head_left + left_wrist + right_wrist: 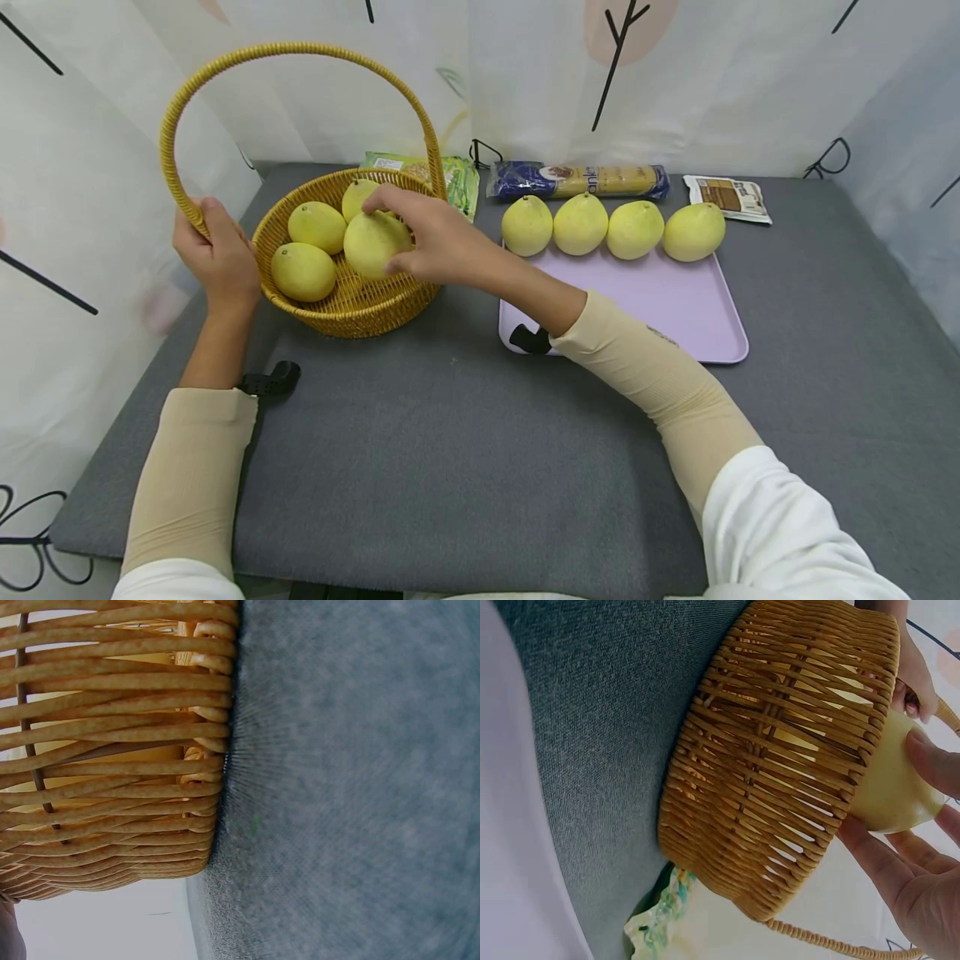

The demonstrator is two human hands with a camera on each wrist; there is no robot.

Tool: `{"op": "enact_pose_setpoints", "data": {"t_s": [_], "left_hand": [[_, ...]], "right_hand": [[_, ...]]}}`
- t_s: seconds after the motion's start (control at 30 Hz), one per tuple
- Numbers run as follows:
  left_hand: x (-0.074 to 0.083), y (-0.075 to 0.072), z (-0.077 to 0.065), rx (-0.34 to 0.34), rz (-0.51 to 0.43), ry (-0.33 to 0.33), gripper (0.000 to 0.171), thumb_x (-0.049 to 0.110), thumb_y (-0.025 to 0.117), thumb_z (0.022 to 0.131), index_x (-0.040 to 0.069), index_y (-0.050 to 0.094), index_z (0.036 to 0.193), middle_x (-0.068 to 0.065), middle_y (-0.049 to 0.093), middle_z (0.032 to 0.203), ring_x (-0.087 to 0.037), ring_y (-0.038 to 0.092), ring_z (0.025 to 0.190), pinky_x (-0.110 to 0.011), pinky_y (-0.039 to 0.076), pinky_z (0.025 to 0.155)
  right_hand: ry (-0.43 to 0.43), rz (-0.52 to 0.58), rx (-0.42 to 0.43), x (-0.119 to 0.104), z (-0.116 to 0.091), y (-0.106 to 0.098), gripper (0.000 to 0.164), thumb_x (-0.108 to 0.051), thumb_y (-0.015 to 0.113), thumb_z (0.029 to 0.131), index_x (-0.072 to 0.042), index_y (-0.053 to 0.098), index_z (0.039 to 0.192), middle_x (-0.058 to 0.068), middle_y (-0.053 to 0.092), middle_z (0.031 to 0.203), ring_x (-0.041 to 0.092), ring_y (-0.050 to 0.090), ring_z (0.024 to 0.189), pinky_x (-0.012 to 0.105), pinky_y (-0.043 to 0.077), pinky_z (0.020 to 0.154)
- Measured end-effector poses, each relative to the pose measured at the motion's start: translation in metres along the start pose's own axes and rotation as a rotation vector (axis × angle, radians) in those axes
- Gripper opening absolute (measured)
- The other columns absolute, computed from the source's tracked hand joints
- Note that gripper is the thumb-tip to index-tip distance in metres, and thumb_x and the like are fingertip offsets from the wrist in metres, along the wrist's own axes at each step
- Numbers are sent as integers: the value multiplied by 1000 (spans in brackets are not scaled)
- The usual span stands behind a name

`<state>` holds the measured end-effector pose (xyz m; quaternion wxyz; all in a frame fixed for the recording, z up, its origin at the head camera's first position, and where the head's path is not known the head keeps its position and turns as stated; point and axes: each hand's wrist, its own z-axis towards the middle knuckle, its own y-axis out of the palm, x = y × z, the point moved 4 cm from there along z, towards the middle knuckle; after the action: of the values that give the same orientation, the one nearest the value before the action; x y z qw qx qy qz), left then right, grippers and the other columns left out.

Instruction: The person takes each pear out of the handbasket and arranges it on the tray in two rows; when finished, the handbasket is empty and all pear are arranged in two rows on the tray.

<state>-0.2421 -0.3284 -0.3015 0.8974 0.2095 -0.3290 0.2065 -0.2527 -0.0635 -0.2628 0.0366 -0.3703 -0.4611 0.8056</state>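
Note:
On the left of the table stands a round yellow wicker basket (367, 321) with a tall arched handle. My left hand (221, 254) grips the handle's lower left end beside the rim. Three yellow pomelos lie inside, among them a front one (303, 272) and one behind it (317, 227). At the basket's right side my right hand (431, 233) holds another pomelo (372, 246), thumb and fingers spread round it. In the right wrist view this pomelo (892, 780) sits partly below the wicker rim. Whether it touches the basket floor is hidden.
A lilac tray (660, 312) lies to the right, with several pomelos (581, 225) in a row along its far edge. Behind them are a blue-and-yellow packet (577, 181) and a brown-and-white packet (727, 198). A green packet (461, 183) lies behind the basket.

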Motion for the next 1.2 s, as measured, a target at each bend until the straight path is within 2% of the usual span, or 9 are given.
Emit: {"op": "enact_pose_setpoints", "data": {"t_s": [0.23, 0.47, 0.53, 0.83, 1.2], "left_hand": [[0, 0, 0, -6, 21, 2, 30, 4, 47, 102, 10, 46, 73, -2, 34, 50, -8, 29, 39, -15, 29, 41], [2, 1, -1, -28, -35, -4, 29, 4, 40, 102, 9, 47, 74, -2, 30, 49, -7, 24, 37, -14, 26, 39], [2, 1, -1, -28, -38, -6, 28, 4, 40, 101, 10, 47, 75, -3, 30, 50, -7, 24, 38, -14, 26, 40], [7, 3, -1, -19, 97, 25, 30, 6, 41, 102, 17, 46, 74, 0, 34, 51, -7, 28, 40, -14, 29, 43], [7, 1, 1, -1, 129, 10, 34, 4, 43, 102, 18, 44, 71, 0, 34, 51, -7, 29, 41, -15, 28, 44]], "right_hand": [[29, 6, -6, 1, -5, -6, 63, -12, 85, 82, -13, 51, 136, -2, 54, 137, 10, 52, 117, 25, 42, 93], [18, 11, 21, 1, -12, -11, 63, -11, 85, 82, -13, 53, 135, -2, 56, 137, 8, 50, 124, 23, 39, 99], [32, 9, 22, 2, -14, -13, 63, -13, 85, 81, -14, 53, 135, -4, 56, 137, 8, 51, 122, 23, 41, 97], [12, 67, 65, 7, -26, -17, 61, -9, 85, 81, -11, 54, 134, 0, 57, 137, 18, 57, 118, 26, 51, 88], [28, 136, 101, 11, -39, -33, 61, -5, 83, 82, -8, 53, 134, 3, 55, 137, 25, 66, 107, 22, 54, 84]]}}
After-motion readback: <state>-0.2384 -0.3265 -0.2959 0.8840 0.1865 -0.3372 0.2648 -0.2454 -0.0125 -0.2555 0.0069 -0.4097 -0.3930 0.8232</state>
